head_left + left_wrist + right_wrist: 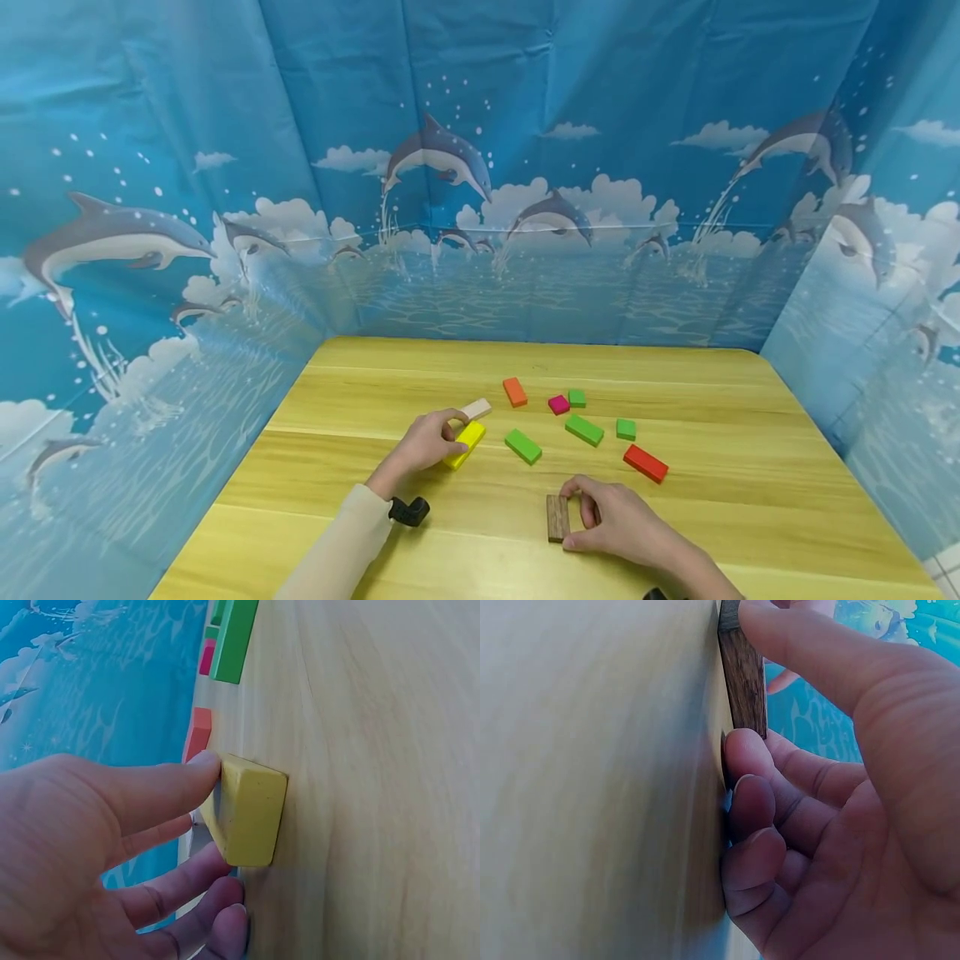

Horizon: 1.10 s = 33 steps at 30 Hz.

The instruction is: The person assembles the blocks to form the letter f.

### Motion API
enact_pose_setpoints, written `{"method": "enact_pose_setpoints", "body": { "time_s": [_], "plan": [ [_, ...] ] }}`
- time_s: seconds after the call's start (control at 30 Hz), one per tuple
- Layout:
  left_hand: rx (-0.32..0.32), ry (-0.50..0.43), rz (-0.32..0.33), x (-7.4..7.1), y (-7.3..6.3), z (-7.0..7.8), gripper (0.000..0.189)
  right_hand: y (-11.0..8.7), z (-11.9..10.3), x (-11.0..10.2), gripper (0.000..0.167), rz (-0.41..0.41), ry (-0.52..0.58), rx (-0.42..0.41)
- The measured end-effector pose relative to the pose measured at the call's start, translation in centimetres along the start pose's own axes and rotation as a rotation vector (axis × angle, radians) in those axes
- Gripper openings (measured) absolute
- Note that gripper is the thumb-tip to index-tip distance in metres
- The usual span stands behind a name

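Near the middle of the table, my left hand (426, 443) pinches a yellow block (470, 438) between thumb and fingers. The left wrist view shows the thumb at one edge of this yellow block (256, 814) and fingertips at the opposite side. Just beyond that hand lies a cream block (477, 408). Closer to the front, my right hand (622, 523) holds a dark brown wooden block (557, 518) by its ends, thumb at the near end. In the right wrist view the brown block (744, 679) is partly hidden by the thumb, and the other fingers are curled beside it.
Between and beyond the hands lie a green block (522, 447), another green block (584, 430), an orange block (515, 392), a magenta piece (558, 404), small green pieces (626, 429) and a red block (646, 463). A dolphin-print curtain (525, 292) hangs behind the wooden table (360, 375).
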<state>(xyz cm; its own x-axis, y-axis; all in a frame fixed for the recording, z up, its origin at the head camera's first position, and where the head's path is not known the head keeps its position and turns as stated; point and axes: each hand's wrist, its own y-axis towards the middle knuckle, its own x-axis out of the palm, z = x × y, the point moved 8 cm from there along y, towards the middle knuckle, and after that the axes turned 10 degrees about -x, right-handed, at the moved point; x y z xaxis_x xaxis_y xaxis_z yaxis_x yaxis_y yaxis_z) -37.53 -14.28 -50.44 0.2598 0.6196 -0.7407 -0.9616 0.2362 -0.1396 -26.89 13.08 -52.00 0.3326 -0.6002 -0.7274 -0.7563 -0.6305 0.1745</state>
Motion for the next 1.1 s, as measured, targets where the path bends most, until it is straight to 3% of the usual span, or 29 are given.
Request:
{"method": "enact_pose_setpoints", "body": {
  "time_s": [0.37,0.6,0.97,1.1],
  "plan": [
    [-0.036,-0.002,-0.023,0.4,0.4,0.0,0.045,-0.2,0.1,0.1,0.051,0.003,0.002,0.006],
    [-0.075,0.003,0.006,0.4,0.5,0.1,0.037,-0.2,0.0,0.2,0.05,0.0,0.005,0.007],
    [-0.082,0.172,0.088,0.3,0.2,1.5,0.026,-0.1,0.2,0.2,0.051,-0.018,0.001,0.024],
    [-0.083,0.189,0.09,0.5,0.3,1.9,0.028,-0.1,0.2,0.2,0.05,-0.022,0.011,0.027]
  ]
}}
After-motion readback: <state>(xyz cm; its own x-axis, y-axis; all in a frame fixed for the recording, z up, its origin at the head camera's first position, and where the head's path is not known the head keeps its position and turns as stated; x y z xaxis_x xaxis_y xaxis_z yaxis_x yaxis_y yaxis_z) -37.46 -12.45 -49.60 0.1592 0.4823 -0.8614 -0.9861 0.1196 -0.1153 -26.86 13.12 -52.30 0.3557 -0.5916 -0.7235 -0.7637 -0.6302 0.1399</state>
